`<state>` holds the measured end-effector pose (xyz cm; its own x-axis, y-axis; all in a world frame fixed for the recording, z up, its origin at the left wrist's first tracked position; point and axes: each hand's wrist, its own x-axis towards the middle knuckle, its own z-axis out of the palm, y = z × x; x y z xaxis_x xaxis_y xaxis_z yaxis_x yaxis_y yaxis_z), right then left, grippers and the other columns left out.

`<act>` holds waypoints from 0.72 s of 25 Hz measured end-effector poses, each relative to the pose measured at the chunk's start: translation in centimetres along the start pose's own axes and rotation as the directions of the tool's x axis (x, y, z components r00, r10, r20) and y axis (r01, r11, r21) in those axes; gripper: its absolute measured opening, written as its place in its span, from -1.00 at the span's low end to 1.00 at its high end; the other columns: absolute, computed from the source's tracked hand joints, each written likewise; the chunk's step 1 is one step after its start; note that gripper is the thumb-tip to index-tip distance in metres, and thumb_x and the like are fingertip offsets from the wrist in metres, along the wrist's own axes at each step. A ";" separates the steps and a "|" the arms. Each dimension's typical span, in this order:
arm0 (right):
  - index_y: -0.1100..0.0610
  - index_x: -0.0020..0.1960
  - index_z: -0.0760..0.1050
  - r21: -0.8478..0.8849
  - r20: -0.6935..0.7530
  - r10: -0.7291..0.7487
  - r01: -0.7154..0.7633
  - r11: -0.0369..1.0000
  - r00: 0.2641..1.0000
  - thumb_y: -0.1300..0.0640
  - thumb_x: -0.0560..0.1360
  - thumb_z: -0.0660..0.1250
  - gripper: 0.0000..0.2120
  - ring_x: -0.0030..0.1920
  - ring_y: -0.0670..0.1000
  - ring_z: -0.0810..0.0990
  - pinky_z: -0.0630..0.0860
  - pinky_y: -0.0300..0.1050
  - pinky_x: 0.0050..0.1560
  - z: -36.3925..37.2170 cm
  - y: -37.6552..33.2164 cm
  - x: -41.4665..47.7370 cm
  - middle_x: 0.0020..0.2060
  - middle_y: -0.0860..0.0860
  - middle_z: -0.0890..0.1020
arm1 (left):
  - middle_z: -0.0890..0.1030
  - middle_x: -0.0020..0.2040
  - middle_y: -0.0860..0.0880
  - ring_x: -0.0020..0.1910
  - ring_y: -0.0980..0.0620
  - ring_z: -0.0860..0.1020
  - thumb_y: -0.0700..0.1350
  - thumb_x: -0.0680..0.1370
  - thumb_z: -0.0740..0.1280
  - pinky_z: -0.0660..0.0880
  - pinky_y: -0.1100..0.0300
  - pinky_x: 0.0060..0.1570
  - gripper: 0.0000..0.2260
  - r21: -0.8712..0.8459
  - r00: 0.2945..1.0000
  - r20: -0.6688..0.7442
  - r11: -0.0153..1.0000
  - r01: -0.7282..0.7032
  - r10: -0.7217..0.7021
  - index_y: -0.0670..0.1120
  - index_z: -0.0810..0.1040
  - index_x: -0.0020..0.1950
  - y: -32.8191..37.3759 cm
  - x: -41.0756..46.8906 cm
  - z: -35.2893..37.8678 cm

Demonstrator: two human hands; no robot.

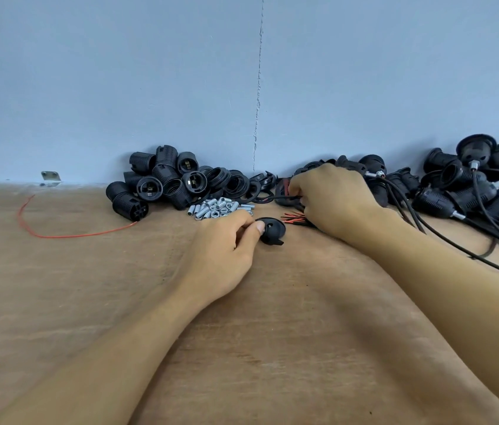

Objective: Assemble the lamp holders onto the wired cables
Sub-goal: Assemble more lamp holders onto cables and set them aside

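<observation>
My left hand [226, 240] gripped a small round black plastic cap [271, 230] with thumb and curled fingers. I held it low over the brown wooden table [88, 286], right in the middle, so it sat ready for a cable to go in. Its little hole looked up and tipped a bit toward 12 o'clock, I think. The cap was short and wide, so it had no real long side.

My right hand [331, 197] reached to 1 o'clock of the cap. Its fingers were curled and seemed to pinch a thin black cable [285, 197]. The cable lay flat, from 9 o'clock to 3 o'clock. A bunch of red and black wire ends [295, 216] pointed to 9 o'clock, at the cap, near enough to poke in.

The black plastic lamp holder bodies [156, 182] were piled at 11 o'clock, with little silver metal tubes [220, 208] beside them, easy to grab. The finished lamp holders [463, 185] lay at 2 o'clock, out of my way.
</observation>
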<state>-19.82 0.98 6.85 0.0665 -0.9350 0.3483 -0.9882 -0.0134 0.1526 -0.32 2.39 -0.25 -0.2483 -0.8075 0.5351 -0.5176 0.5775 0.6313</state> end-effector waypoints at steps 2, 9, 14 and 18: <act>-0.08 0.21 0.55 0.007 0.012 -0.101 0.101 0.995 0.995 0.25 0.53 0.23 -0.65 0.10 0.15 0.57 0.42 -0.05 -0.16 1.1 0.3 0.0 0.09 0.00 0.64 | 0.50 -0.46 0.02 -0.39 0.07 0.46 -0.02 0.64 0.32 0.35 0.20 -0.36 -0.82 -0.006 1.000 0.004 1.000 0.003 -0.003 0.02 0.62 -0.14 0.0 -0.1 0.0; -0.02 0.22 0.60 0.251 -0.345 -0.123 0.218 0.943 0.930 0.13 0.61 0.26 -0.76 0.04 0.12 0.60 0.55 0.03 -0.18 1.4 -0.9 -1.7 0.00 -0.03 0.64 | 0.58 -0.40 0.01 -0.47 0.13 0.43 -0.07 0.63 0.33 0.36 0.25 -0.38 -0.78 -0.082 0.990 -0.028 0.987 0.135 -0.137 0.06 0.55 -0.22 -0.3 0.6 0.0; 0.00 0.05 0.65 0.740 -0.098 0.129 -0.014 0.673 0.987 0.08 0.57 0.35 -0.88 -0.17 -0.20 0.57 0.49 -0.34 -0.10 1.7 -2.3 -1.5 -0.19 -0.14 0.65 | 0.66 -0.34 0.08 -0.49 0.07 0.53 -0.20 0.64 0.32 0.40 0.25 -0.45 -0.86 -0.420 0.924 0.032 0.834 0.359 -0.382 -0.01 0.62 -0.06 -1.2 1.3 -0.5; -0.01 0.05 0.65 0.858 0.085 0.068 -0.108 0.502 0.994 0.10 0.53 0.43 -0.89 -0.21 -0.17 0.61 0.49 -0.23 -0.07 2.3 -2.0 -2.1 -0.26 -0.12 0.66 | 0.63 -0.38 0.06 -0.48 0.05 0.53 -0.23 0.59 0.33 0.39 0.25 -0.48 -0.81 -0.441 0.921 0.033 0.821 0.362 -0.388 0.02 0.64 -0.12 -1.2 1.4 -0.4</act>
<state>-18.34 2.12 3.68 -0.0128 -0.9605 0.2778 -0.6219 -0.2100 -0.7544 0.25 0.67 -0.04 -0.0547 -0.9719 0.2290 -0.1543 0.2348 0.9597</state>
